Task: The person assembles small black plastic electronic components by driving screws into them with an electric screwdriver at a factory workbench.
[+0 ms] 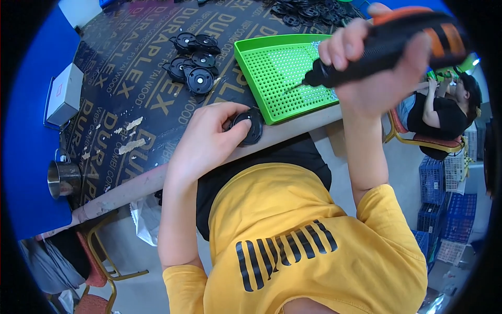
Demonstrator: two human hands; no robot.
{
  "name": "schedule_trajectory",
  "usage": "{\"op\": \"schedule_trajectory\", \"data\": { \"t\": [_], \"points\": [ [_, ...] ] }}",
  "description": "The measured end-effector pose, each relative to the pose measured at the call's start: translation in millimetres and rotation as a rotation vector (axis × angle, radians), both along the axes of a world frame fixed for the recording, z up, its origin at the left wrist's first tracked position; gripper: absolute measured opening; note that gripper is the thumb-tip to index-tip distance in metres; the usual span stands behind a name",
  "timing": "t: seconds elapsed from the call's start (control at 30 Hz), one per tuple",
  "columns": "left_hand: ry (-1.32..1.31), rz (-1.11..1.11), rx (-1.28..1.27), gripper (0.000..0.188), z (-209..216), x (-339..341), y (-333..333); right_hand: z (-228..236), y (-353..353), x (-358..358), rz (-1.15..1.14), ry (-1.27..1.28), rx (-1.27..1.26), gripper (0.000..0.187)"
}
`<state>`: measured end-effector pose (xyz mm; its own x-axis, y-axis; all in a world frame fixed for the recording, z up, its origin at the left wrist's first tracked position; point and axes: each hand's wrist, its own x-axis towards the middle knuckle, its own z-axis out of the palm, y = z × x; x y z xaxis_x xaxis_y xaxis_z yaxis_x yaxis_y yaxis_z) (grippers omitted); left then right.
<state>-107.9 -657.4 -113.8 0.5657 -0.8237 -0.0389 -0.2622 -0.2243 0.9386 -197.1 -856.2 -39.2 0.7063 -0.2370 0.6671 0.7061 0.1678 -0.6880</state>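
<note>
My left hand (209, 133) is closed on a round black plastic part (255, 128) at the table's near edge, the thumb pressing its face and the fingers behind it. Raised at the right, my right hand (368, 97) grips a black and orange electric screwdriver (381, 55). Its thin bit points down and left over a green perforated tray (253, 86), clear of the black part. Small silvery pieces, perhaps screws, show at the tray's right side, partly hidden by my hand and the tool. Several similar black parts (200, 80) lie beyond my left hand.
A larger heap of black parts (308, 11) lies at the far side of the dark printed table (125, 68). At the left stand a white box (66, 94) and a metal pot (64, 178). Another person (439, 107) sits at the right, near stacked crates (432, 180).
</note>
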Motion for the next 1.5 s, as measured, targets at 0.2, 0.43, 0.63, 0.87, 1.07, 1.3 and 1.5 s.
{"op": "schedule_trajectory", "data": {
  "t": [0.2, 0.43, 0.63, 0.87, 1.07, 1.3, 1.5],
  "points": [
    [0.029, -0.013, 0.034, 0.028, 3.7, 0.2, -2.1, 1.2, 45.7, -33.5, -0.180, 0.235, -0.336, 0.073],
    [0.026, -0.032, 0.024, 0.028, -0.7, 1.0, -2.3, -15.1, 48.8, -17.4, 0.096, 0.053, -0.188, 0.052],
    [0.016, -0.047, 0.038, 0.026, 1.7, 1.6, -2.7, -22.3, 45.7, -8.9, 0.168, 0.004, -0.159, 0.044],
    [-0.010, -0.036, 0.041, 0.024, 6.1, 2.2, -2.3, -4.7, 66.6, -22.4, -0.144, 0.403, -0.236, 0.076],
    [-0.016, -0.037, 0.034, 0.024, 8.0, -1.5, -3.4, -8.5, 64.4, -25.3, -0.115, 0.337, -0.223, 0.073],
    [0.012, -0.040, 0.048, 0.025, 8.0, -0.6, -3.0, -21.3, 61.9, -24.2, -0.071, 0.268, -0.201, 0.070],
    [-0.063, -0.024, 0.044, 0.027, 6.2, 0.6, -3.7, -24.0, 67.2, -20.6, -0.128, 0.274, -0.142, 0.071]
  ]
}}
